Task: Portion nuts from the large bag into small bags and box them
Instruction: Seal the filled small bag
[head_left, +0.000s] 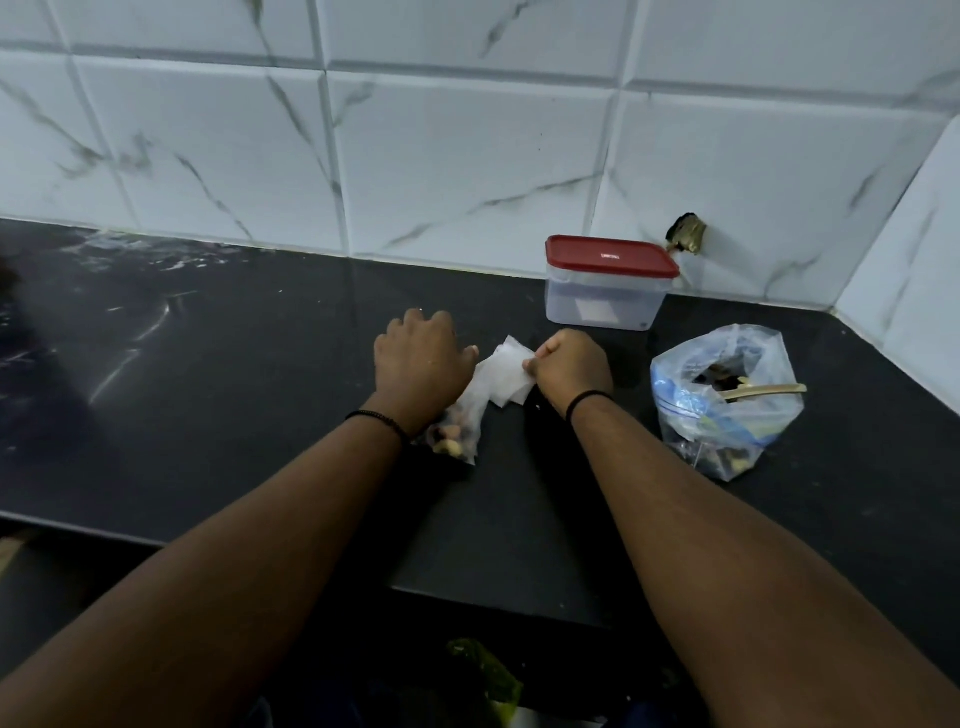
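Left hand (421, 358) pressed flat on a filled small bag (462, 421); right hand (569, 366) pinched its top, left of the large bag (727, 400) on the bench (234, 395).

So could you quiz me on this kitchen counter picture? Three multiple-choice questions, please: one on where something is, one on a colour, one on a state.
1. Where does the large bag stand?
A. On the counter, right of both hands
B. Inside the container
C. Left of the left hand

2. What colour is the container lid?
A. Blue
B. Red
C. Green

3. How is the container?
A. Lid off
B. Tipped over
C. Closed, upright

Answers:
1 A: it sits open on the black counter, beyond the right hand, with a wooden spoon poking out.
2 B: the lid is plainly red.
3 C: the lid sits flat on the clear box by the wall.
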